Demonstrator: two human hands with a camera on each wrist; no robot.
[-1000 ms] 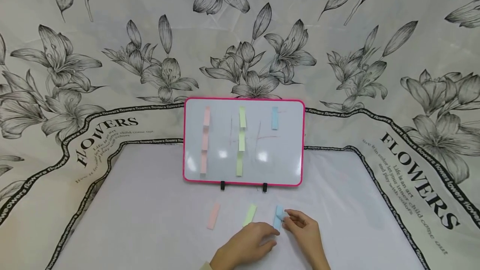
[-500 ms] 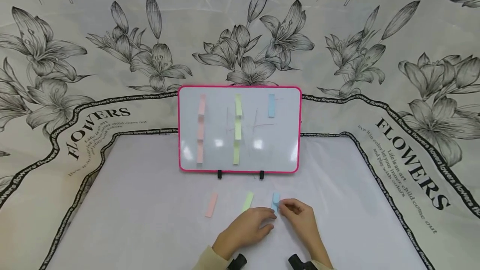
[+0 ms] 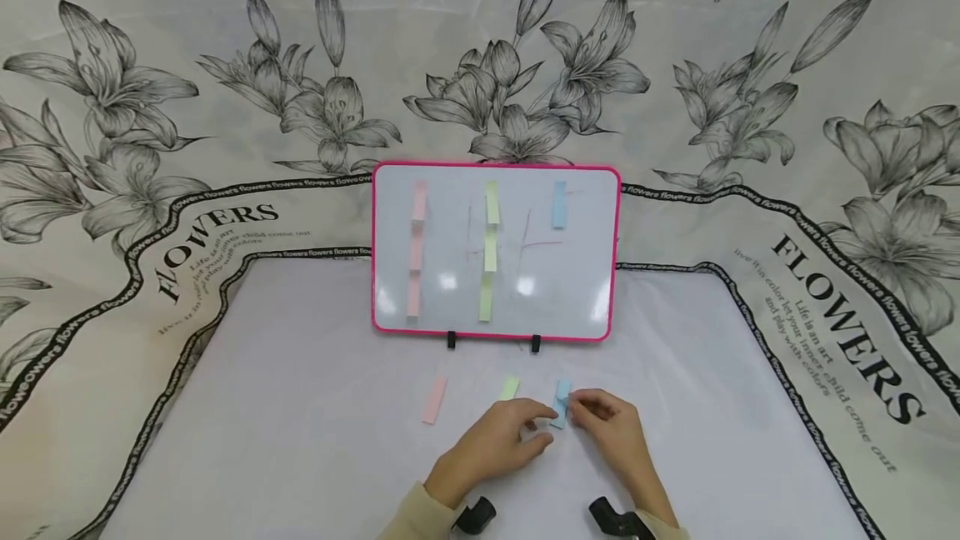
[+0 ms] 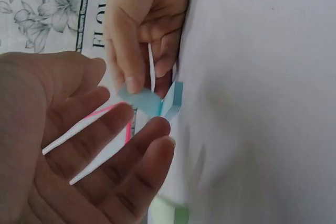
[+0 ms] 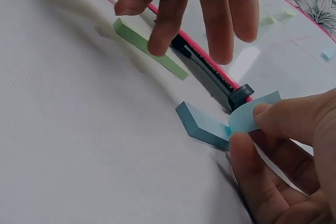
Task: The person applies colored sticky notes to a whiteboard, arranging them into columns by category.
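A blue sticky note pad [image 3: 558,419] lies toward the front of the table. My right hand [image 3: 611,432] pinches its top sheet between thumb and fingertip; in the right wrist view that sheet [image 5: 245,115] curls up from the pad, still joined at one end. My left hand [image 3: 495,440] hovers palm down just left of the pad, fingers loosely spread, fingertips close to the pad's near end. In the left wrist view its fingers hold nothing. Left of the blue pad lie a green sticky note pad [image 3: 510,387], partly hidden by my left hand, and a pink one [image 3: 434,400].
Behind the pads a pink-framed whiteboard [image 3: 442,307] stands on black feet [image 3: 451,340]. Its surface bears columns of pink notes [image 3: 416,248] and green notes [image 3: 490,250], and one blue note [image 3: 558,205]. A flower-printed cloth [image 3: 247,107] hangs behind.
The head view has tilted, bringing both sleeves and the black wrist mounts into sight. Both hands stay around the blue pad, the right one still pinching the lifted sheet.
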